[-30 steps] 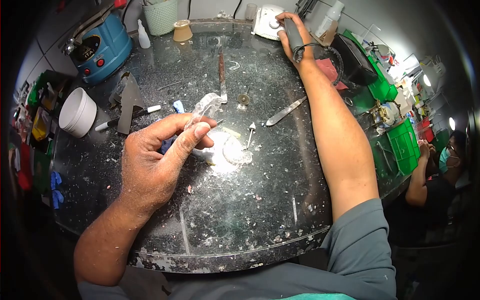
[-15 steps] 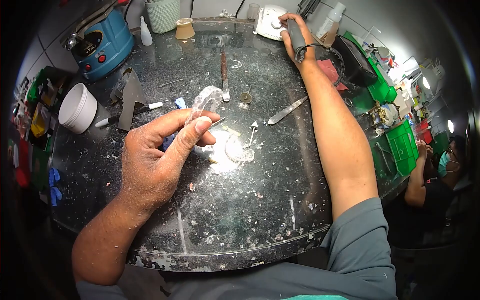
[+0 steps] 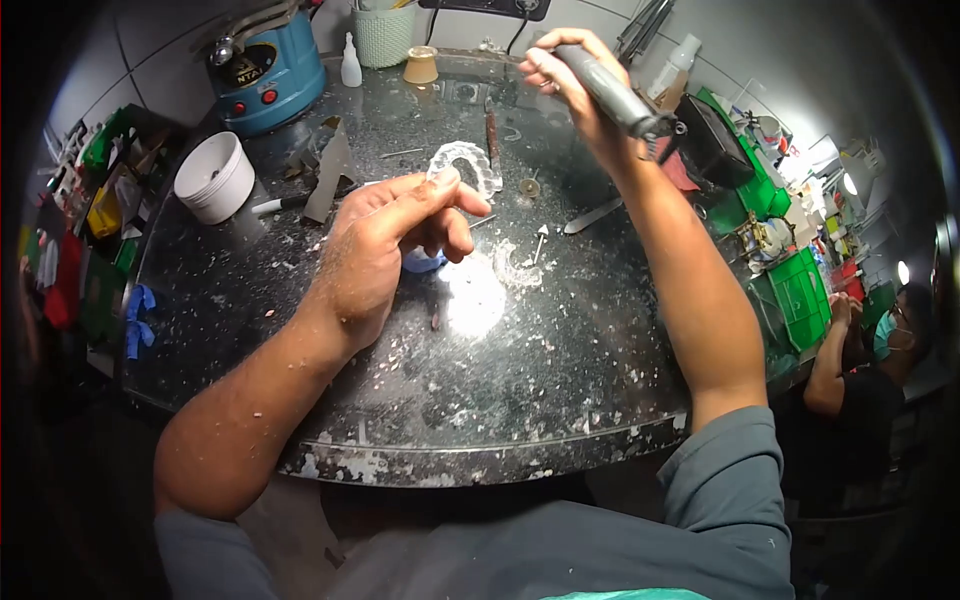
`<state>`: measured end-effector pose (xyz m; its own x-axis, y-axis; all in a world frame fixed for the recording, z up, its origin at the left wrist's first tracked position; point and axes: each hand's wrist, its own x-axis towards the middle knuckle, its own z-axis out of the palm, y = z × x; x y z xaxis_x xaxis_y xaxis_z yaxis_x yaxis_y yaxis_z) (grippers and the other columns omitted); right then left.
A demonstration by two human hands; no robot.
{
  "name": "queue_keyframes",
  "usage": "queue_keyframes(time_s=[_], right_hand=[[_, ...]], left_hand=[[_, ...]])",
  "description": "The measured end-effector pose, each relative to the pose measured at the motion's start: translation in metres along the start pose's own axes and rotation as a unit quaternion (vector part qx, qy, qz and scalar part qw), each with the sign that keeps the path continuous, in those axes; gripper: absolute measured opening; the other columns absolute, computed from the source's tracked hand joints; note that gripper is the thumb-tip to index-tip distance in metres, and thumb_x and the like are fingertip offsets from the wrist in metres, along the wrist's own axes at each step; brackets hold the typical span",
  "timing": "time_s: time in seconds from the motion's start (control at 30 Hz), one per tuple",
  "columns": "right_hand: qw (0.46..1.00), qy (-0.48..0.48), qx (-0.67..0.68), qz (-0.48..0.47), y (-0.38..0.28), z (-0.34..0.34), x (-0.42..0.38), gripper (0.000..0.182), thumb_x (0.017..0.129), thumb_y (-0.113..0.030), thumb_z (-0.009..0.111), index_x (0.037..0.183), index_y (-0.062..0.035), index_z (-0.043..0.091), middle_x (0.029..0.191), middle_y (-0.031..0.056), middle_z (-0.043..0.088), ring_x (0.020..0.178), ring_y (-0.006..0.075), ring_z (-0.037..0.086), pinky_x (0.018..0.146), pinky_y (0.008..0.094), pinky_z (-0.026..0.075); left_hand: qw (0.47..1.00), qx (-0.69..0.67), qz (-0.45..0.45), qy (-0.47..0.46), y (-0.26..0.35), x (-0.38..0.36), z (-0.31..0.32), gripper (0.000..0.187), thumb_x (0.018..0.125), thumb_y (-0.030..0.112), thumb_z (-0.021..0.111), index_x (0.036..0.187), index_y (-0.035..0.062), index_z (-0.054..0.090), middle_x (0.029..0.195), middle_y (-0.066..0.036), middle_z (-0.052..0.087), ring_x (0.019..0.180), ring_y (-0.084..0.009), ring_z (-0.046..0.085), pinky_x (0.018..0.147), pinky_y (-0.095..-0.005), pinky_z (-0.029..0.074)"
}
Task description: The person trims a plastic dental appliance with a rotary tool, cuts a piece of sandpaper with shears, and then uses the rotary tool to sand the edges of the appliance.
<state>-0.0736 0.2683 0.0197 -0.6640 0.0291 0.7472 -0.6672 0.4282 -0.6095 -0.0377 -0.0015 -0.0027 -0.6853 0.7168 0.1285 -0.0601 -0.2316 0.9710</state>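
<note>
Plastic arch [image 3: 462, 150] in left grip [image 3: 385, 230], grey handpiece [image 3: 612, 92] in right grip [image 3: 585, 100]

Clear arch-shaped plastic piece [image 3: 462, 151]: glossy. Left of it, white round plastic tub [image 3: 216, 182]: smooth. Right, grey cylindrical handpiece [image 3: 606, 88]: semi-gloss.
</note>
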Motion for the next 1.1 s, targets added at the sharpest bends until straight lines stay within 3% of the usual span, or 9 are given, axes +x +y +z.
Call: queue_keyframes(time_s=[0.13,0.27,0.4,0.5,0.63,0.8,1.0,1.03,1.1], right_hand=[[0.977,-0.070,0.156,0.129,-0.078,0.034,-0.050,0.024,0.089,-0.011,0.069,0.108,-0.0028,0.056,0.094,0.0112,0.069,0.086,0.0159,0.068,0.072,0.0262,0.055],[0.986,-0.027,0.117,0.115,-0.100,0.044,-0.085,0.026,0.087,-0.005,0.069,0.108,-0.0016,0.054,0.094,0.0115,0.068,0.088,0.0165,0.067,0.077,0.0286,0.055],[0.951,0.087,0.243,0.168,-0.108,0.047,-0.106,0.029,0.087,0.000,0.067,0.111,-0.0035,0.053,0.092,0.0130,0.068,0.087,0.0168,0.067,0.082,0.0310,0.054],[0.962,0.109,0.178,0.177,-0.119,0.047,-0.114,0.031,0.090,0.000,0.062,0.117,-0.0034,0.048,0.099,0.0126,0.068,0.088,0.0173,0.066,0.084,0.0307,0.050],[0.985,0.102,0.070,0.124,-0.134,0.041,-0.116,0.028,0.087,0.002,0.066,0.111,-0.0038,0.054,0.090,0.0069,0.066,0.088,0.0109,0.063,0.081,0.0257,0.051],[0.971,0.093,0.164,0.144,-0.125,0.045,-0.123,0.031,0.084,0.011,0.063,0.112,0.0002,0.054,0.102,0.0085,0.061,0.095,0.0133,0.064,0.085,0.0258,0.054],[0.999,0.026,0.017,0.016,-0.105,0.044,-0.127,0.039,0.084,0.008,0.063,0.119,0.0009,0.047,0.102,0.0132,0.061,0.096,0.0201,0.065,0.085,0.0305,0.053],[0.997,0.000,-0.065,0.043,-0.107,0.039,-0.127,0.038,0.084,0.005,0.064,0.119,0.0012,0.050,0.102,0.0123,0.062,0.096,0.0193,0.065,0.086,0.0298,0.052],[0.995,0.022,-0.023,0.094,-0.110,0.051,-0.133,0.036,0.086,0.002,0.064,0.120,0.0013,0.051,0.102,0.0121,0.063,0.093,0.0173,0.065,0.081,0.0282,0.053]], left_hand=[[0.998,-0.042,-0.021,-0.033,-0.002,-0.004,0.004,0.037,0.101,0.030,0.045,0.095,-0.0006,0.066,0.068,0.001,0.056,0.065,-0.0084,0.050,0.068,-0.0229,0.040],[0.997,-0.001,-0.004,-0.083,-0.009,-0.006,0.006,0.035,0.100,0.031,0.049,0.096,0.0013,0.067,0.070,0.000,0.059,0.065,-0.0074,0.051,0.064,-0.0216,0.040],[0.996,0.069,0.064,0.005,-0.016,-0.014,0.028,0.023,0.095,0.024,0.062,0.104,0.0024,0.066,0.082,0.000,0.063,0.074,-0.0049,0.056,0.069,-0.0190,0.045],[0.994,0.024,0.109,0.020,-0.013,-0.021,0.042,0.038,0.082,0.001,0.075,0.116,0.0000,0.059,0.098,-0.004,0.066,0.092,-0.0092,0.062,0.086,-0.0244,0.051],[0.982,0.107,0.149,0.051,-0.013,-0.024,0.047,0.033,0.084,0.003,0.074,0.114,-0.0006,0.059,0.099,-0.005,0.066,0.091,-0.0107,0.062,0.084,-0.0245,0.050],[0.991,0.025,0.110,0.078,-0.016,-0.023,0.045,0.029,0.089,0.009,0.071,0.115,-0.0005,0.061,0.100,-0.007,0.069,0.091,-0.0106,0.065,0.082,-0.0248,0.052],[0.992,0.028,0.114,0.040,-0.029,-0.019,0.043,0.030,0.092,0.013,0.067,0.118,-0.0017,0.064,0.100,-0.008,0.069,0.079,-0.0079,0.064,0.067,-0.0194,0.051],[0.991,0.063,0.114,0.040,-0.030,-0.019,0.041,0.030,0.094,0.017,0.065,0.118,-0.0016,0.065,0.099,-0.008,0.070,0.081,-0.0088,0.065,0.068,-0.0196,0.053],[0.991,0.057,0.105,0.060,-0.036,-0.015,0.037,0.030,0.094,0.019,0.064,0.116,-0.0020,0.065,0.102,-0.010,0.070,0.082,-0.0114,0.067,0.070,-0.0220,0.056]])
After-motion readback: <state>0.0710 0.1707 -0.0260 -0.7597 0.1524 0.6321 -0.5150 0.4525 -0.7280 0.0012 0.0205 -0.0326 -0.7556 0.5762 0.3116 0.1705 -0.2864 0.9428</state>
